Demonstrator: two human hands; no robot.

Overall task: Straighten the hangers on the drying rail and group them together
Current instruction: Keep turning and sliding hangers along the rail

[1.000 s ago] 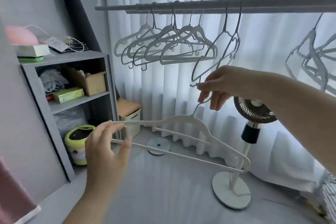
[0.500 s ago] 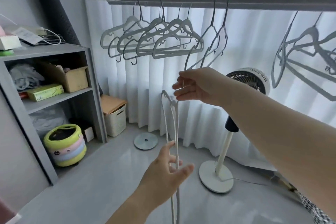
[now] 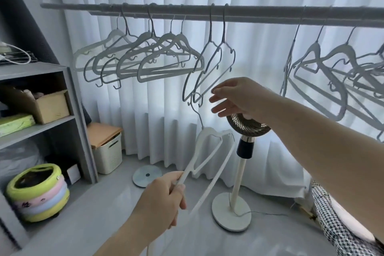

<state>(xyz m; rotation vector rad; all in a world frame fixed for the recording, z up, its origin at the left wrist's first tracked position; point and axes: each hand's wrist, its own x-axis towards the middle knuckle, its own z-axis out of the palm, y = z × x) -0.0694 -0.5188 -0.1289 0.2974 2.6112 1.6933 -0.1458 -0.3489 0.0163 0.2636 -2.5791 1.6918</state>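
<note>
A grey drying rail (image 3: 249, 13) runs across the top of the head view. Several white hangers (image 3: 145, 58) hang bunched on its left part. Two thin hangers (image 3: 207, 72) hang turned edge-on at the middle. More hangers (image 3: 324, 81) hang tilted on the right. My left hand (image 3: 164, 199) pinches the lower end of a loose white hanger (image 3: 209, 151), which points up toward the two thin hangers, its wire hook close by their lower ends. My right hand (image 3: 236, 97) hovers just right of that hook, fingers loosely spread and holding nothing.
A grey shelf unit (image 3: 68, 110) with a cardboard box stands at left. A pastel round pot (image 3: 37, 193) and a cream bin (image 3: 108, 154) are on the floor. A standing fan (image 3: 239, 172) stands below my right arm, before white curtains (image 3: 259, 68).
My right hand has let go of the loose hanger's hook. My left hand has gone from touching the hanger to pinching its lower end, and the hanger now tilts up toward the middle hangers.
</note>
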